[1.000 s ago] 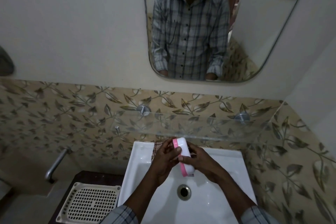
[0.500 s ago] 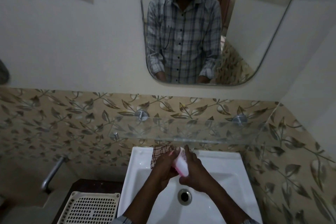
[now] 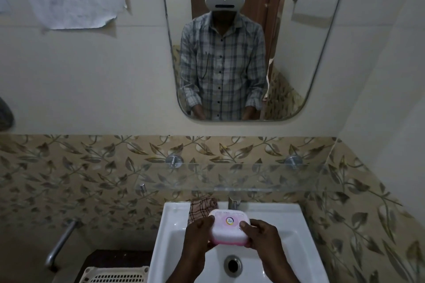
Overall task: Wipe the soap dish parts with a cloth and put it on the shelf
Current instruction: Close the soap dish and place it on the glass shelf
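The soap dish (image 3: 228, 227) is a closed white case with a pink base and a round logo on its lid. I hold it level over the white sink (image 3: 296, 232). My left hand (image 3: 197, 234) grips its left end and my right hand (image 3: 259, 235) grips its right end. A brown checked cloth (image 3: 201, 208) lies bunched on the sink's back rim, just behind the dish and touching neither hand. The glass shelf (image 3: 253, 176) runs along the tiled wall above the sink, a little higher than the dish.
A chrome tap (image 3: 234, 202) stands at the sink's back, right of the cloth. The drain (image 3: 232, 264) is below my hands. A cream slotted tray (image 3: 115, 275) sits at lower left beside a metal pipe (image 3: 61, 242). A mirror (image 3: 241, 41) hangs above.
The dish has turned from standing on edge to lying flat with the lid up, held at both ends. The view has tilted up toward the mirror.
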Tool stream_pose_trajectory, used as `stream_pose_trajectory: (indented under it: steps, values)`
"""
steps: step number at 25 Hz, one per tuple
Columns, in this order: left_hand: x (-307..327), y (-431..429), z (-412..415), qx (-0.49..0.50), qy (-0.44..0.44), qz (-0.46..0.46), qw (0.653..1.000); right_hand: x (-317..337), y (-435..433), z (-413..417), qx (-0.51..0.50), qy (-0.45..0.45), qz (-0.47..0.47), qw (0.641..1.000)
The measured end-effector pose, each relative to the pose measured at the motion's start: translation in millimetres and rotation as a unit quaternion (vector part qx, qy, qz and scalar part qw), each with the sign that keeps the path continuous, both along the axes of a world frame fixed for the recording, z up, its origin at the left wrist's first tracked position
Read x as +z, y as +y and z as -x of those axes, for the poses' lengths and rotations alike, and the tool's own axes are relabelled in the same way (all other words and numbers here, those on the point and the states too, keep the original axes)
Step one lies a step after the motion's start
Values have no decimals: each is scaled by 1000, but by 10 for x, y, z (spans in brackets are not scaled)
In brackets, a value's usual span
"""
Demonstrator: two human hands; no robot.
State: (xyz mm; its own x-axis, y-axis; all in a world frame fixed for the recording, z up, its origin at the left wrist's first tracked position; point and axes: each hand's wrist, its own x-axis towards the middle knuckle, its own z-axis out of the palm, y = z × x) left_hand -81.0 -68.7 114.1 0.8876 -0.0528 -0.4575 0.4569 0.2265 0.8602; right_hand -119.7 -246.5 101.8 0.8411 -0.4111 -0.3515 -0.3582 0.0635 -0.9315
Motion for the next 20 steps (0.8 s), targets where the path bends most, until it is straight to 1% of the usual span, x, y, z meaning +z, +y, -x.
stream_pose_trajectory:
  steps: [1, 3, 5, 6, 8, 10, 12, 14, 16, 20]
  values:
    - [2, 6, 45, 10, -18, -25, 999, 39, 0, 24, -8, -4, 19, 1000]
    - [101, 16, 88, 53, -74, -106, 990, 161, 27, 46, 4, -32, 64, 997]
    - [338, 8, 83, 86, -147, -190, 967, 353, 66, 28, 2, -77, 119, 990]
    - [491, -8, 58, 88, -184, -218, 954, 481, 78, -3, -4, -103, 150, 983]
    - [772, -66, -68, 79, -245, -250, 933, 731, 67, -144, -9, -153, 223, 963]
    - [989, -154, -260, 79, -281, -270, 918, 942, 30, -336, -20, -182, 265, 947]
    - [1129, -261, -449, 90, -291, -304, 903, 1078, -14, -541, -37, -173, 269, 947]
    - [1170, -348, -598, 85, -290, -340, 891, 1123, -42, -707, -40, -144, 284, 947]
    - [1165, -409, -703, 76, -280, -357, 888, 1103, -78, -818, -45, -125, 290, 948]
    - [1072, -442, -835, 63, -261, -376, 887, 999, -151, -928, -46, -120, 283, 950]
